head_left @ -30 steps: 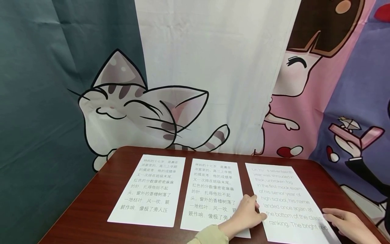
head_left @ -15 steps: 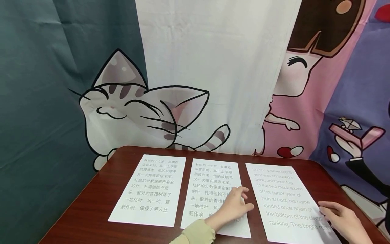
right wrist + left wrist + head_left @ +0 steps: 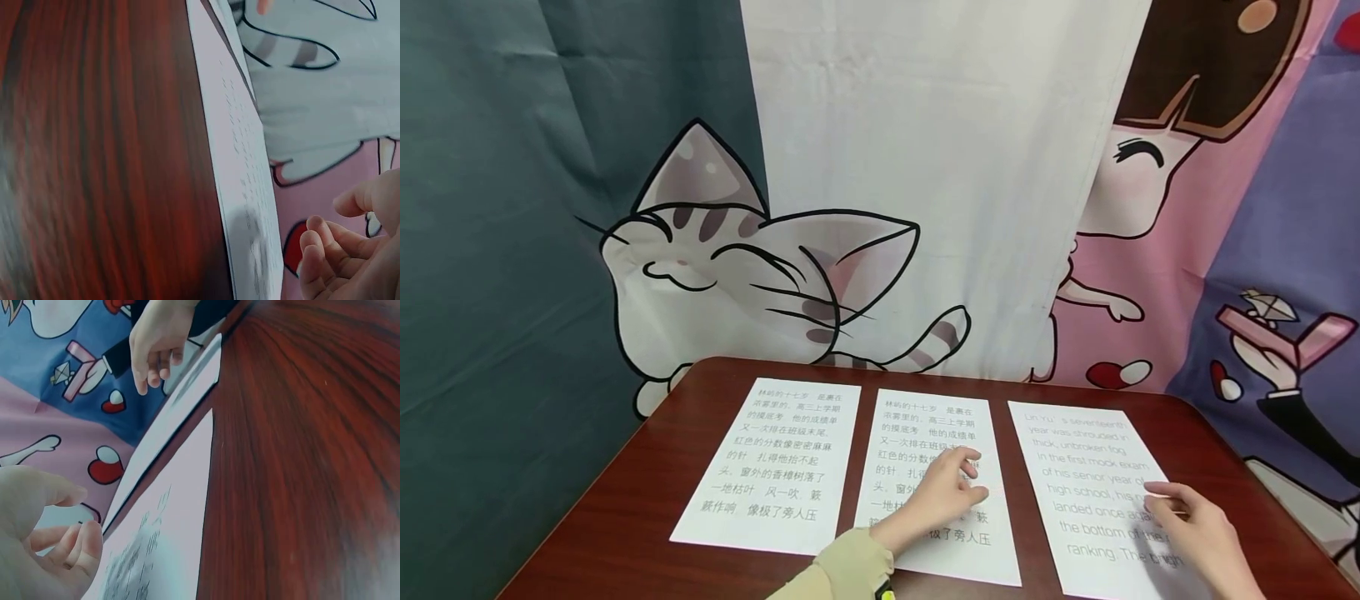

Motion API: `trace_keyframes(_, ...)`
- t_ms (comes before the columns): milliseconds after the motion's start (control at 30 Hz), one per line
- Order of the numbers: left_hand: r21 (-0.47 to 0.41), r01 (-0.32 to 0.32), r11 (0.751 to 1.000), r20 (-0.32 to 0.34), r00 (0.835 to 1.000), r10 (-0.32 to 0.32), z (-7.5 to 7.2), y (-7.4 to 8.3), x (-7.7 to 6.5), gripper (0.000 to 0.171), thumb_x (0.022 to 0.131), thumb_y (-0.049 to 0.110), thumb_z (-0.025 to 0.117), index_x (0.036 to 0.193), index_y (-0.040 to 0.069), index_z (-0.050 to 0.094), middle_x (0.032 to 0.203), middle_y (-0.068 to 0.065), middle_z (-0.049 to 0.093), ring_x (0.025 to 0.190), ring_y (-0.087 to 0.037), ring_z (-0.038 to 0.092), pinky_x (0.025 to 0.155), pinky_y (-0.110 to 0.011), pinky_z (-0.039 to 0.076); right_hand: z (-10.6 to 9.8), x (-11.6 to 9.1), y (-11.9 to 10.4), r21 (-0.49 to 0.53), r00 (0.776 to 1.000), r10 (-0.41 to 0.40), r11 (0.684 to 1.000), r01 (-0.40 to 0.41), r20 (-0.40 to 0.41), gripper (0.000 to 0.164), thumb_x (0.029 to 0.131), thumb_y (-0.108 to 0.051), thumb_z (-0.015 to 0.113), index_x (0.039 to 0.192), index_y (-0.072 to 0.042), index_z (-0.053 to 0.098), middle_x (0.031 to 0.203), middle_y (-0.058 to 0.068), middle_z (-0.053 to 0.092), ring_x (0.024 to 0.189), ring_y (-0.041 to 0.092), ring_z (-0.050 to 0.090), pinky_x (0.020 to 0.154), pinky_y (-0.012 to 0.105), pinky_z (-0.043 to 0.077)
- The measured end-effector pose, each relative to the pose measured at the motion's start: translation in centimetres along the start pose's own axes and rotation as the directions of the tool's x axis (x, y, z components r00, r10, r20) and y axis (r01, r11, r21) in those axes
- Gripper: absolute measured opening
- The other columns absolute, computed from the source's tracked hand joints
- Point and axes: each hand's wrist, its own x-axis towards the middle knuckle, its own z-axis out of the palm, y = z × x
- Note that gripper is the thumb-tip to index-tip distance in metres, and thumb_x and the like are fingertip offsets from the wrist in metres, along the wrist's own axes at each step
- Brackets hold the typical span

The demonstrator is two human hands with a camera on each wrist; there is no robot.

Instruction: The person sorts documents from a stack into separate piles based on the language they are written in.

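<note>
Three white printed sheets lie side by side on the table. Over the middle sheet (image 3: 917, 433), which bears Chinese text, is my left hand (image 3: 942, 492), its fingers loosely bent with nothing between them. My right hand (image 3: 1198, 529) hovers over the lower right of the right sheet (image 3: 1075, 467), printed in English, and casts a shadow on it. In the right wrist view the fingers (image 3: 337, 247) of that hand are loosely curled and hold nothing. The left sheet (image 3: 767, 467), also in Chinese, has no hand near it.
The dark red wooden table (image 3: 617, 500) has rounded far corners. Behind it hangs a curtain (image 3: 1000, 167) printed with a cartoon cat and other figures. A dark wood gap separates each sheet from its neighbour.
My left hand has moved left from the right sheet's left edge to above the middle sheet. My right hand has shifted left from the right sheet's edge to over its text.
</note>
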Motion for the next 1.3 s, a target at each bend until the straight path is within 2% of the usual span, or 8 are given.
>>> trace_keyframes(100, 0.006, 0.003, 1.000, 0.001, 1.000, -0.003, -0.8, -0.4, -0.2, 0.052, 0.087, 0.011, 0.070, 0.134, -0.001, 0.052, 0.103, -0.006, 0.057, 0.072, 0.002, 0.052, 0.061, -0.015, 0.046, 0.7, -0.4, -0.9, 0.003, 0.999, -0.035, 0.999, 0.035, -0.017, 0.045, 0.096, -0.031, 0.056, 0.127, 0.001, 0.060, 0.098, 0.010, 0.071, 0.070, -0.012, 0.048, 0.063, 0.017, 0.036)
trace_keyframes(267, 0.005, 0.006, 1.000, -0.020, 1.000, -0.005, -2.4, -0.8, -1.1, 0.053, 0.085, 0.009, 0.071, 0.133, -0.002, 0.053, 0.103, -0.007, 0.058, 0.076, -0.001, 0.055, 0.063, -0.015, 0.048, 2.1, -1.1, -2.7, 0.010, 0.996, -0.081, 0.997, 0.081, -0.037, 0.042, 0.096, -0.028, 0.058, 0.127, 0.000, 0.060, 0.099, 0.011, 0.070, 0.073, -0.008, 0.052, 0.063, 0.017, 0.039)
trace_keyframes(367, 0.007, 0.014, 1.000, -0.036, 0.999, -0.014, -3.3, -1.2, -1.7, 0.053, 0.084, 0.009, 0.071, 0.133, -0.002, 0.053, 0.102, -0.007, 0.058, 0.077, -0.002, 0.056, 0.064, -0.015, 0.048, 2.9, -1.5, -3.8, 0.005, 0.993, -0.116, 0.993, 0.116, -0.038, 0.041, 0.096, -0.025, 0.058, 0.127, 0.002, 0.059, 0.099, 0.012, 0.070, 0.077, 0.001, 0.058, 0.064, 0.020, 0.042)
trace_keyframes(533, 0.049, 0.027, 0.998, -0.050, 0.998, -0.024, -4.7, -2.0, -2.5, 0.052, 0.084, 0.010, 0.071, 0.132, -0.001, 0.053, 0.103, -0.006, 0.057, 0.078, -0.001, 0.055, 0.066, -0.015, 0.047, 4.0, -2.0, -5.3, -0.004, 0.988, -0.156, 0.988, 0.157, 0.013, 0.043, 0.096, -0.022, 0.059, 0.131, 0.003, 0.056, 0.100, 0.013, 0.070, 0.085, 0.016, 0.065, 0.066, 0.023, 0.044)
trace_keyframes(767, 0.105, 0.036, 0.994, -0.080, 0.996, -0.028, -6.8, -2.9, -4.0, 0.052, 0.084, 0.011, 0.070, 0.132, -0.002, 0.053, 0.104, -0.009, 0.056, 0.081, -0.004, 0.056, 0.067, -0.016, 0.048, 5.4, -2.6, -6.6, -0.002, 0.974, -0.226, 0.974, 0.226, 0.011, 0.040, 0.093, -0.020, 0.063, 0.128, 0.000, 0.060, 0.094, 0.005, 0.070, 0.077, 0.006, 0.060, 0.064, 0.021, 0.044)
trace_keyframes(1067, 0.164, 0.040, 0.986, -0.111, 0.994, -0.022, -9.2, -4.0, -5.7, 0.052, 0.083, 0.009, 0.069, 0.130, -0.005, 0.053, 0.104, -0.011, 0.055, 0.082, -0.007, 0.054, 0.069, -0.016, 0.046, 6.9, -3.7, -7.9, 0.006, 0.952, -0.306, 0.952, 0.306, 0.004, 0.041, 0.089, -0.015, 0.068, 0.126, -0.001, 0.062, 0.100, 0.006, 0.066, 0.072, -0.001, 0.053, 0.062, 0.020, 0.043)
trace_keyframes(1300, 0.223, 0.015, 0.975, -0.131, 0.991, 0.015, -10.5, -4.7, -6.9, 0.052, 0.079, 0.004, 0.071, 0.127, -0.008, 0.054, 0.102, -0.013, 0.055, 0.080, -0.011, 0.057, 0.069, -0.016, 0.047, 7.4, -4.3, -9.2, 0.029, 0.956, -0.279, 0.960, 0.277, 0.095, 0.045, 0.088, -0.018, 0.067, 0.129, -0.001, 0.060, 0.097, 0.001, 0.066, 0.073, 0.000, 0.054, 0.065, 0.020, 0.044)
